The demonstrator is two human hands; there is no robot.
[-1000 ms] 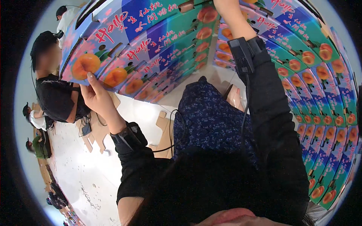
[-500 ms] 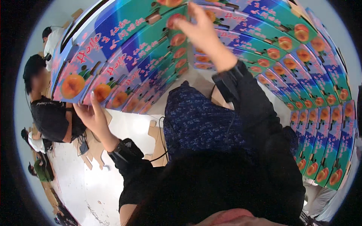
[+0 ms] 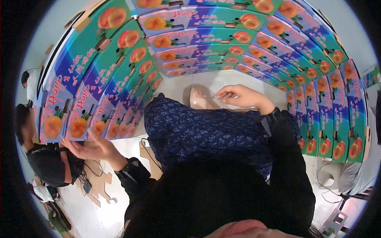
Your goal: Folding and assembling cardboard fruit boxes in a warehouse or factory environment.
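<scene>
Around me stand stacks of flat cartons printed with peaches in purple, blue and green: a left stack (image 3: 81, 79), a far stack (image 3: 200, 38) and a right stack (image 3: 329, 107). My left hand (image 3: 93, 148) is at the near end of the left stack, fingers spread, thumb and fingertips close to or touching the carton edges. I see nothing held in it. In front of the far stack hovers my right hand (image 3: 243, 97), above the dark blue patterned cloth (image 3: 202, 135) over my lap. Its fingers are loosely bent and apart, with nothing between them.
A person in black (image 3: 51, 164) is just beyond the left stack. Pieces of brown cardboard (image 3: 97, 186) lie on the white floor (image 3: 109, 214) at left, with a cable among them. Grey fabric and a black stand (image 3: 345, 198) are at the lower right.
My right hand has come away from the left stack's far upper corner, moving down and to the right. My left hand remains by the near end. The whole view has shifted.
</scene>
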